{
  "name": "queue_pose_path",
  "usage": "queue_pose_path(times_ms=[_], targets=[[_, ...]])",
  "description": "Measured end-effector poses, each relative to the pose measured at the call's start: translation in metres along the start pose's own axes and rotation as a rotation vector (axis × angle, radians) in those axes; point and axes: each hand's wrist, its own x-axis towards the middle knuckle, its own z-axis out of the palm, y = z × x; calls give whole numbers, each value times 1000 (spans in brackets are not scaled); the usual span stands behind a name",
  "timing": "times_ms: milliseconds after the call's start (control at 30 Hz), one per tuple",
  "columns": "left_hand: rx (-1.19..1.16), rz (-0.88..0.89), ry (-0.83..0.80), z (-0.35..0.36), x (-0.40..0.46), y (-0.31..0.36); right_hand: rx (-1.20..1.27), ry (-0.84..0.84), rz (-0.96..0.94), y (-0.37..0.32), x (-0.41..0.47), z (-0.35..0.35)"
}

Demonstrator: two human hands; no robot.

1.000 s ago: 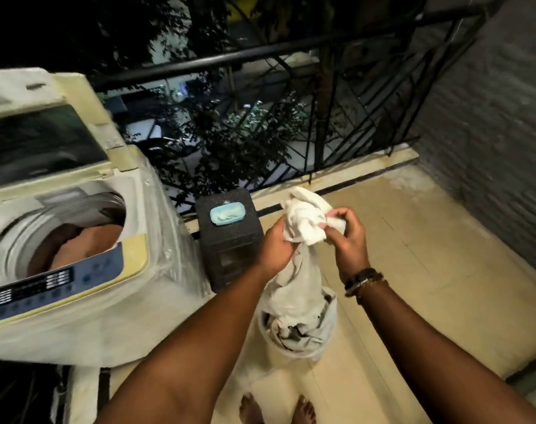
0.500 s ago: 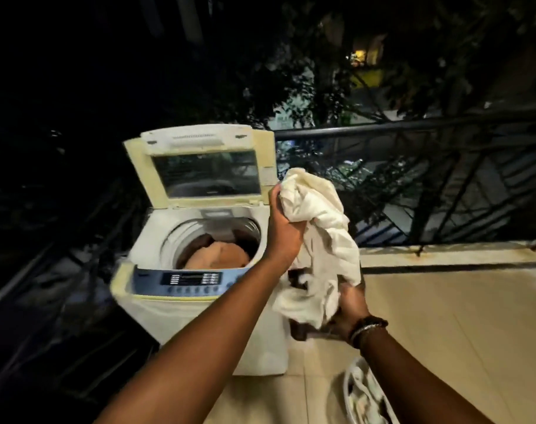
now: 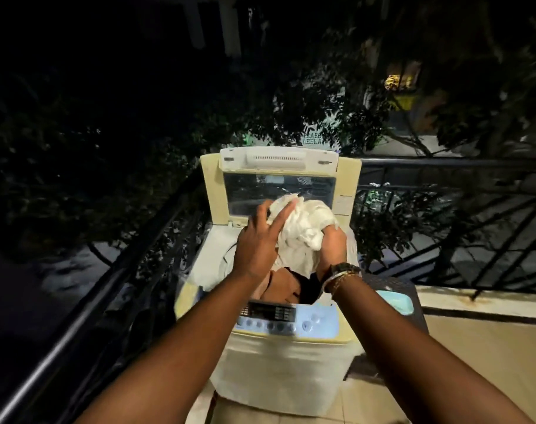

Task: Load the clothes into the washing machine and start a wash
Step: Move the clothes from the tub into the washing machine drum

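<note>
my left hand (image 3: 254,246) lies against the left side of a bundled white garment (image 3: 303,231), fingers straight and spread, pressing it. my right hand (image 3: 332,246) takes the bundle from its right side, fingers curled into the cloth in a closed grip; a watch (image 3: 343,268) and bracelet sit on that wrist. the garment hangs between both grips, directly above the open drum of the top-loading washing machine (image 3: 279,371), its lower end dipping toward the opening. below my grips, inside the drum, lie a peach-coloured cloth (image 3: 280,286) and a dark cloth (image 3: 308,289). beyond my grips the lid (image 3: 279,185) stands upright. nearer to me than the grips is the blue control panel (image 3: 291,319). right of my right grip, beside the machine, a dark stool (image 3: 392,284) carries a pale blue soap box (image 3: 395,301). a black railing (image 3: 444,163) runs behind.
</note>
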Motion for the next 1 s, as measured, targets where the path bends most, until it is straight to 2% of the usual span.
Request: queue_pose_path(times_ms=[133, 233, 333, 400, 467, 633, 800, 1000], targets=[[90, 76, -62, 24, 10, -27, -155, -12, -139, 16, 28, 24], [81, 41, -281, 60, 8, -43, -517, -72, -148, 47, 59, 13], [105, -48, -574, 97, -13, -64, -937, -268, -6, 86, 82, -13], [123, -119, -685, 114, -30, -81, -1137, -421, 106, 117, 95, -30], [150, -176, -759, 127, -39, -93, -1228, -514, 149, 142, 107, -43], [137, -219, -715, 143, -25, -97, -1330, -624, 136, 164, 121, -41], [69, -203, -655, 151, -5, -92, -1309, -649, 54, 158, 123, -21], [0, -119, -584, 151, 11, -98, -1207, -463, -11, 128, 109, -35]])
